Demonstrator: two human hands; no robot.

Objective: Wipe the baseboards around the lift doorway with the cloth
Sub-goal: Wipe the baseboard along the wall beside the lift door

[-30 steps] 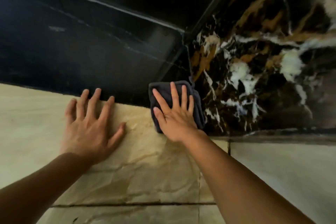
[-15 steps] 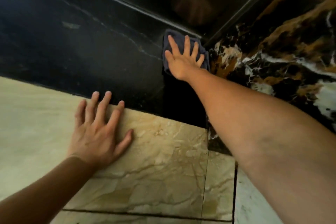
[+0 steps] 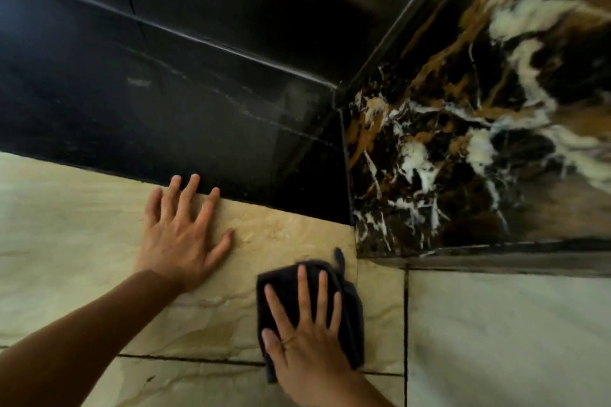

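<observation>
Right hand point(image 3: 305, 339): nearest the camera, palm down, fingers point(image 3: 301, 287) spread wide and flat, pressing on the cloth, not curled around it; slightly motion-blurred.
Cloth point(image 3: 350, 317): dark, folded, pinned flat under the right hand on the beige floor tile point(image 3: 291, 235); edges showing left, above and right of the fingers, small tab sticking up at the top right corner; lying short of the wall corner, apart from the baseboards.
Grout lines point(image 3: 406, 324): dark, one running up just right of the cloth, another crossing under the wrist side.
Pale tile point(image 3: 509, 334): whiter, greyer veining, right of the vertical grout line.
Left hand point(image 3: 180, 235): further out and left, palm flat on the beige floor, fingers splayed wide, holding nothing, fingertips reaching the foot of the black baseboard.
Black baseboard point(image 3: 165, 129): glossy dark stone, running left to right behind the left hand, faint pale scuffs and veins on its face, bright ridge along the top edge.
Veined marble panel point(image 3: 463, 149): black with white and amber streaks, right of the corner, meeting the black baseboard at a vertical seam.
Metal frame strip point(image 3: 406, 16): farthest, slanting up from the corner toward the top right.
</observation>
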